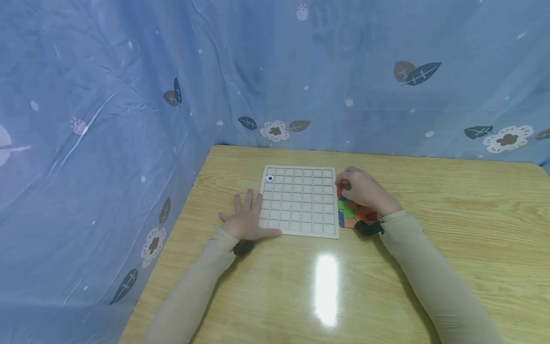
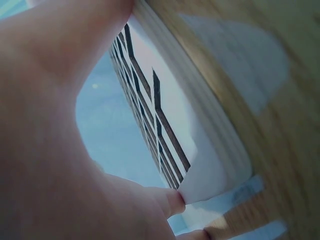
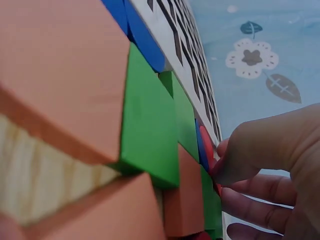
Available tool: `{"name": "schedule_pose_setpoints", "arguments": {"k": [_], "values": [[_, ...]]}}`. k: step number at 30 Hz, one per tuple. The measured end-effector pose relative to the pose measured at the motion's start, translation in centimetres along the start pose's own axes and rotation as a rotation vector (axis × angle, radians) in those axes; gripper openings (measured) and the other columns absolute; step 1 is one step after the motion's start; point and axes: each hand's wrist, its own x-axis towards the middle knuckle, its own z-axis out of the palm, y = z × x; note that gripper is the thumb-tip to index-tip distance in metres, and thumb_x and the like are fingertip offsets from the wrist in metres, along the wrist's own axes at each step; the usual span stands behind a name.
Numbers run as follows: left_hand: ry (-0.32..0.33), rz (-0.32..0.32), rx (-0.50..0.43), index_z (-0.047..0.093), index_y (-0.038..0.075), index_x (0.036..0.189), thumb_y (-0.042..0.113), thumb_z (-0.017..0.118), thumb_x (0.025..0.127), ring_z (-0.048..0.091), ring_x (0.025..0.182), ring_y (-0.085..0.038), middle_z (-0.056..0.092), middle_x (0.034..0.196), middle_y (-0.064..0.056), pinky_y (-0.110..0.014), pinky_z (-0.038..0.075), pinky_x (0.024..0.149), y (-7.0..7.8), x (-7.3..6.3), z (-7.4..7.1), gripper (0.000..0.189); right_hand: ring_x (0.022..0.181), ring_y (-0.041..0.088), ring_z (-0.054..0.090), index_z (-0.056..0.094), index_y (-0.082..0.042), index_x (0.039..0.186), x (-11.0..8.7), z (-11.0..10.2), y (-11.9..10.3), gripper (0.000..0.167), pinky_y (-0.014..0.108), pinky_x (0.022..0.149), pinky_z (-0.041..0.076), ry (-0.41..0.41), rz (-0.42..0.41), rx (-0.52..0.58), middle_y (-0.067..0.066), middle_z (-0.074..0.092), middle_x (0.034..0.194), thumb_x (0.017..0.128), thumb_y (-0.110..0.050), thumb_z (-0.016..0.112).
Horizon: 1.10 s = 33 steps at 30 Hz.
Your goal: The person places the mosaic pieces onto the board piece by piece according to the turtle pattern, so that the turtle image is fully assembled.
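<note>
A pale square board [image 1: 301,205] with a grid of raised lines lies on the table. My left hand [image 1: 246,223] rests at its near left corner, fingers spread, with the thumb along the front edge and fingertips at the left side. At the board's right side, my right hand [image 1: 365,191] pinches a red piece [image 3: 206,142] between thumb and fingers, low beside the other pieces. Under and beside that hand sit flat coloured pieces: green blocks [image 3: 150,115], orange blocks [image 3: 65,75] and a blue rounded piece [image 3: 145,37]. The right palm and wrist hide part of them.
A white round piece with a dark centre [image 1: 269,178] sits in the board's upper left. The wooden table [image 1: 386,291] stands against a blue patterned curtain [image 1: 365,110] at the back and left. Black bands [image 1: 368,228] are on both wrists.
</note>
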Motion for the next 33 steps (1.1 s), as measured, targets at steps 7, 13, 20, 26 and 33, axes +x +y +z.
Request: {"name": "schedule_pose_setpoints", "arguments": {"k": [7,13,20,26,33], "values": [[0.001,-0.005,0.008,0.000,0.016,0.169,0.087,0.064,0.077,-0.009,0.157,-0.053,-0.011,0.176,-0.014,-0.094,0.016,0.098,0.06,0.05,0.05,0.133,0.099,0.029,0.054,0.075,-0.006,0.106,-0.24,-0.32,0.28,0.025,0.044,0.086,0.049,-0.035,0.007,0.002,0.014,0.064,0.114,0.089,0.004,0.061],[-0.009,-0.007,0.005,-0.001,0.017,0.169,0.087,0.063,0.077,-0.011,0.157,-0.053,-0.013,0.175,-0.013,-0.094,0.016,0.099,0.00,0.05,0.07,0.133,0.097,0.027,0.054,0.077,-0.007,0.102,-0.44,-0.35,0.57,0.023,0.042,0.084,0.047,-0.036,0.003,0.002,0.012,0.063,0.109,0.090,0.003,0.060],[-0.007,-0.006,-0.007,0.000,0.016,0.169,0.086,0.064,0.077,-0.011,0.157,-0.053,-0.012,0.175,-0.014,-0.095,0.015,0.098,0.00,-0.09,-0.10,0.132,0.099,0.029,0.058,0.078,-0.007,0.100,-0.38,-0.19,0.62,0.018,0.046,0.088,0.050,-0.019,-0.031,-0.011,0.014,0.065,0.111,0.093,0.000,0.063],[-0.004,-0.002,-0.012,0.001,0.015,0.169,0.085,0.065,0.078,-0.011,0.157,-0.053,-0.011,0.175,-0.015,-0.095,0.015,0.098,0.03,-0.12,-0.15,0.131,0.123,0.040,0.061,0.076,-0.006,0.104,-0.24,-0.36,0.60,0.017,0.054,0.101,0.051,-0.019,-0.032,-0.025,0.014,0.073,0.111,0.093,0.001,0.065],[-0.006,-0.001,0.001,0.000,0.016,0.169,0.086,0.064,0.078,-0.011,0.157,-0.053,-0.011,0.176,-0.015,-0.095,0.016,0.098,0.09,-0.06,-0.13,0.132,0.116,0.039,0.062,0.076,-0.007,0.103,-0.28,-0.27,0.77,0.014,0.053,0.098,0.051,-0.014,-0.016,-0.022,0.012,0.072,0.107,0.093,-0.002,0.067]]}}
